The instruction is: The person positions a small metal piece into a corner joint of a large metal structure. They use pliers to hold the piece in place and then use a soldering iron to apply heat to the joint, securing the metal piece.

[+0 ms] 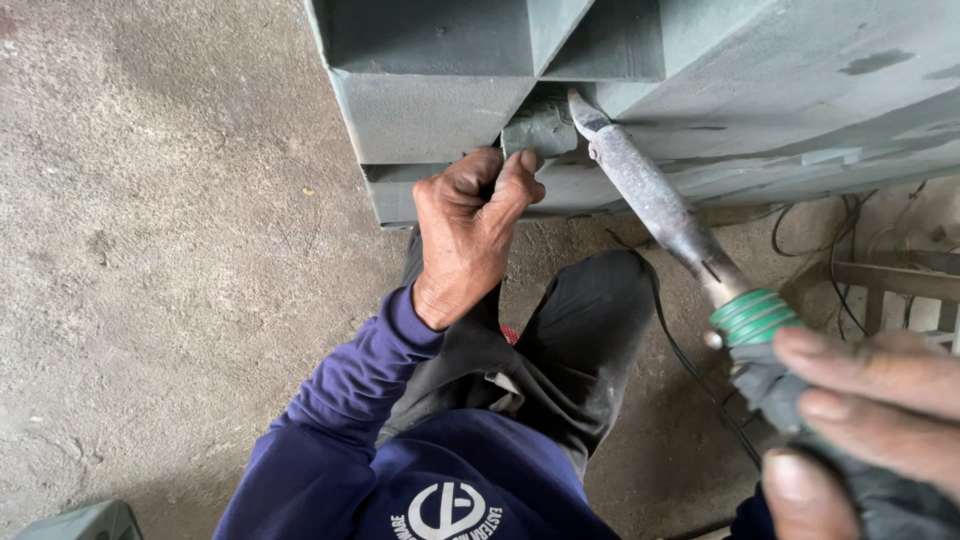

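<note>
My left hand (470, 225) is closed around a small grey-green metal piece (538, 132) and holds it against the lower edge of a large grey metal structure (760, 90). My right hand (860, 430) grips the dark handle of a long soldering-iron-like tool (650, 195) with a green ribbed collar (755, 317). The tool's pointed tip touches the structure right beside the small piece. My dark blue sleeve runs down from the left wrist.
Bare concrete floor (170, 230) spreads to the left. My knees in dark trousers (570, 340) sit below the structure. A black cable (690, 365) trails from the tool, and loose wires and a metal frame (880, 275) lie at the right.
</note>
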